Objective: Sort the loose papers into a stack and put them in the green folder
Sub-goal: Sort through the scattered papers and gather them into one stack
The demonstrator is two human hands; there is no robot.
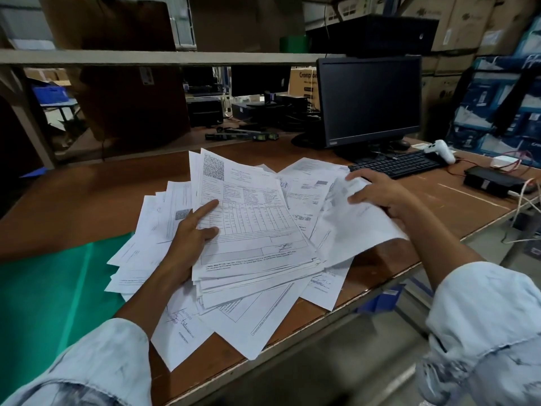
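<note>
One flat green folder [44, 288] lies far left on the brown wooden table [87, 200], nearer the left hand [193, 232], which grips one gathered stack of printed white papers [251, 227], long edge pointing away. The right hand [377, 191] pinches one loose white sheet [351, 230] among overlapping strays [307, 183] too layered to count.

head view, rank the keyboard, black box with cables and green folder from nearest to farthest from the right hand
1. keyboard: just beyond the fingertips of the right hand, which grips a sheet.
2. black box: further right, near the edge of the table.
3. green folder: far left, across the papers that the left hand holds.
</note>
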